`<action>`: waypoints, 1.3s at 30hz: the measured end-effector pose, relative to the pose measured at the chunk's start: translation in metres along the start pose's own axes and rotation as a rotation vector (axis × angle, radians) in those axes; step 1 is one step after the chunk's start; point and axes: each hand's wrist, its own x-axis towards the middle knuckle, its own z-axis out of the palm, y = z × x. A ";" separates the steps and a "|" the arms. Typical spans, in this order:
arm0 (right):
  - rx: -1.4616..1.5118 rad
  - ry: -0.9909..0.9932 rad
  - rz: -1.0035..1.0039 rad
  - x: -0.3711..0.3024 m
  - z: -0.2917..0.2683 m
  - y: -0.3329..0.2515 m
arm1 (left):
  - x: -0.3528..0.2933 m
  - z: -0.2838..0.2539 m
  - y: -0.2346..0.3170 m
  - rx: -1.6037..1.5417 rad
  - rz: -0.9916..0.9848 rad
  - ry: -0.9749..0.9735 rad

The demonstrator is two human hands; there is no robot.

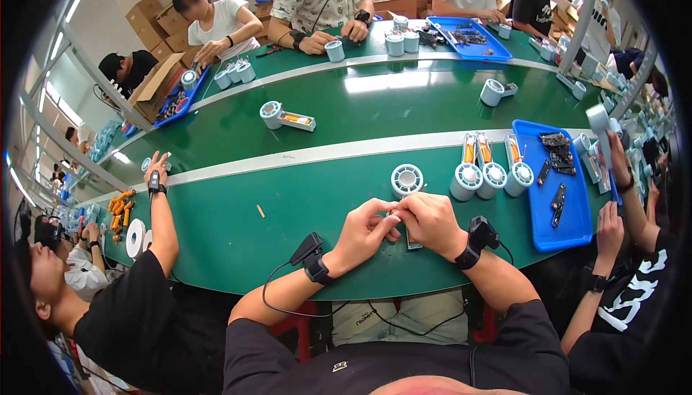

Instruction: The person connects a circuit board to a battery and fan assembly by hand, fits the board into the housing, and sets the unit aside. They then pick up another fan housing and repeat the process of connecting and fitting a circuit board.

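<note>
My left hand [366,232] and my right hand [431,225] meet over the near edge of the table, fingertips pinched together. Whatever small piece is between them is hidden by the fingers. Under my hands lies a light-blue handheld fan body [407,178], its round ringed head facing up and showing beyond my fingers. Most of its handle is covered by my right hand. To the right stand several similar fan bodies [493,176] with white round centres, their open handles pointing away and showing orange batteries [484,148].
A blue tray [537,220] with black parts lies at right. An orange strip [260,211] rests on the green table [223,243]. Across a pale rail, fan units [292,119] sit on the green belt [375,125]. Co-workers sit on both sides and opposite; one arm [164,215] reaches in at left.
</note>
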 end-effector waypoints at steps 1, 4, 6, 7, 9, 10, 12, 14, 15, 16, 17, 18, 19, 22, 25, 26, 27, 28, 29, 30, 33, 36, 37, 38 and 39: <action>-0.004 0.003 0.008 -0.001 0.001 -0.001 | 0.000 0.001 0.001 0.013 0.016 0.018; -0.013 0.009 0.023 -0.001 0.002 -0.002 | 0.003 -0.001 0.002 0.039 0.050 0.054; -0.011 0.015 0.021 0.001 0.003 -0.004 | 0.004 -0.005 0.004 0.047 -0.011 0.030; -0.010 0.018 0.023 0.001 0.003 -0.005 | 0.004 -0.006 0.004 0.051 -0.044 0.018; -0.003 0.024 0.027 0.000 0.003 -0.005 | 0.004 -0.005 0.002 0.033 -0.036 0.019; 0.002 0.031 0.025 0.000 0.003 -0.005 | 0.004 -0.005 0.001 0.016 -0.022 0.022; 0.011 0.038 0.029 0.000 0.004 -0.004 | 0.005 -0.006 0.000 0.000 -0.015 0.023; -0.001 0.023 0.041 0.002 0.004 -0.003 | 0.008 -0.008 -0.001 -0.020 -0.024 0.035; -0.007 0.015 0.044 0.003 0.004 -0.003 | 0.009 -0.009 0.000 -0.030 -0.026 0.042; -0.004 0.016 0.046 0.003 0.003 -0.004 | 0.008 -0.008 0.000 -0.029 -0.029 0.043; 0.000 0.003 0.064 0.002 0.002 -0.004 | 0.008 -0.007 0.001 -0.021 -0.034 0.030; 0.006 -0.009 0.087 0.000 0.001 -0.005 | 0.007 -0.006 0.001 -0.014 -0.045 0.015; 0.012 -0.021 0.110 0.000 0.001 -0.005 | 0.007 -0.006 0.000 -0.007 -0.055 0.001; 0.021 -0.017 0.129 0.000 0.002 -0.005 | 0.007 -0.007 -0.001 -0.025 -0.059 -0.003; 0.013 -0.006 0.113 0.002 0.002 -0.006 | 0.007 -0.005 -0.003 -0.037 -0.038 0.014; 0.004 0.005 0.090 0.002 0.002 -0.007 | 0.006 -0.004 -0.003 -0.037 -0.019 0.032; -0.005 0.019 0.064 0.003 0.002 -0.007 | 0.007 -0.004 -0.003 -0.034 0.002 0.049; -0.007 0.018 0.062 0.004 0.002 -0.006 | 0.008 -0.005 -0.002 -0.034 0.005 0.050; -0.006 0.012 0.064 0.005 0.001 -0.006 | 0.009 -0.005 -0.002 -0.042 0.003 0.055; -0.004 0.005 0.069 0.003 0.001 -0.005 | 0.007 -0.004 -0.002 -0.050 -0.004 0.060; -0.004 -0.002 0.073 0.003 0.002 -0.004 | 0.007 -0.005 -0.002 -0.060 -0.016 0.066; -0.011 0.003 0.067 0.005 0.003 -0.003 | 0.009 -0.005 -0.001 -0.062 -0.023 0.067; 0.003 0.015 0.076 0.005 0.003 -0.003 | 0.010 -0.006 -0.001 -0.075 -0.035 0.055; 0.017 0.026 0.084 0.005 0.004 -0.002 | 0.011 -0.007 -0.002 -0.088 -0.047 0.042; 0.029 0.041 0.097 0.005 0.004 -0.003 | 0.010 -0.007 -0.001 -0.101 -0.060 0.025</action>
